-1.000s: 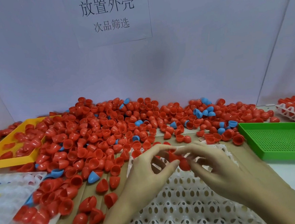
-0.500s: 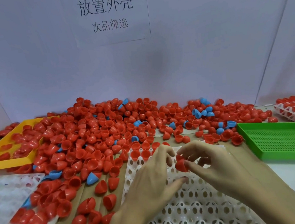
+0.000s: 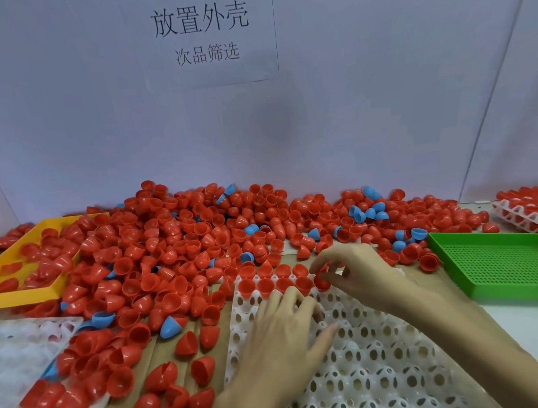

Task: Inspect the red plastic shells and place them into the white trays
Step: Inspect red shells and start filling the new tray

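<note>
Over white tray (image 3: 371, 373), right hand (image 3: 360, 270) pinches seemingly upright shell (image 3: 321, 282).

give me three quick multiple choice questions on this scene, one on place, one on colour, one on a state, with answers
1. Where is the green perforated plastic tray?
A. at the right of the white holed tray
B. at the left of it
C. on top of it

2. What colour are the few odd shells in the red plastic shell pile?
A. green
B. blue
C. black

3. What is the right hand doing?
A. lying flat
B. pinching a red shell
C. holding nothing

Answers: 1 A, the green tray lies at the right edge. 2 B, blue domes dot the pile. 3 B, fingertips close on a shell at the white tray's far row.
</note>
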The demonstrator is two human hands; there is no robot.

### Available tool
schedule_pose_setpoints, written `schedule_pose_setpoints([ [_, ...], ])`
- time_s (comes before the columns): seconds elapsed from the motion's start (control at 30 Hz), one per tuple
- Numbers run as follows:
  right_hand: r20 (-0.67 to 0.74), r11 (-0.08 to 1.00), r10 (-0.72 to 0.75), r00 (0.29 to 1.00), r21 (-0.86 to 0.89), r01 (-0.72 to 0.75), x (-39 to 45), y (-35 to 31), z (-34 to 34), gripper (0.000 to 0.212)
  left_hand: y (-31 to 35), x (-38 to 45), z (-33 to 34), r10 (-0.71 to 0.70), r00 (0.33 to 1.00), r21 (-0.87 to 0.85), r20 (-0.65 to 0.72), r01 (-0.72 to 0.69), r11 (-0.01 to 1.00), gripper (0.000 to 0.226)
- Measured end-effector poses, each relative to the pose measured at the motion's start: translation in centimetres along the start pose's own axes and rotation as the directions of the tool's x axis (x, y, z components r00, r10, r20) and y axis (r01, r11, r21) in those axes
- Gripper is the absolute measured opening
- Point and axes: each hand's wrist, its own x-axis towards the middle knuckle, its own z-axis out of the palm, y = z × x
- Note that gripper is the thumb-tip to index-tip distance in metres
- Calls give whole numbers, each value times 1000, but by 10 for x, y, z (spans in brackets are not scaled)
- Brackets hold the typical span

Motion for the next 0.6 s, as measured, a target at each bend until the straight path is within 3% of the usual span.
schedule_pose_setpoints([
  [0.27,-2,998,53,999,28,-53,-1,3,0,20,-1,2,-1,16,998,-20,-59,-17,1000,28],
  [0.47,-61,996,87,994,34,-85,32,8,-18,12,-4,5,3,-16,1000,10,-15,17,1000,70],
  [0.6,-70,992,105,992,-64,-110,74,22,-6,21,-3,5,2,-11,1000,4,0,11,1000,71],
])
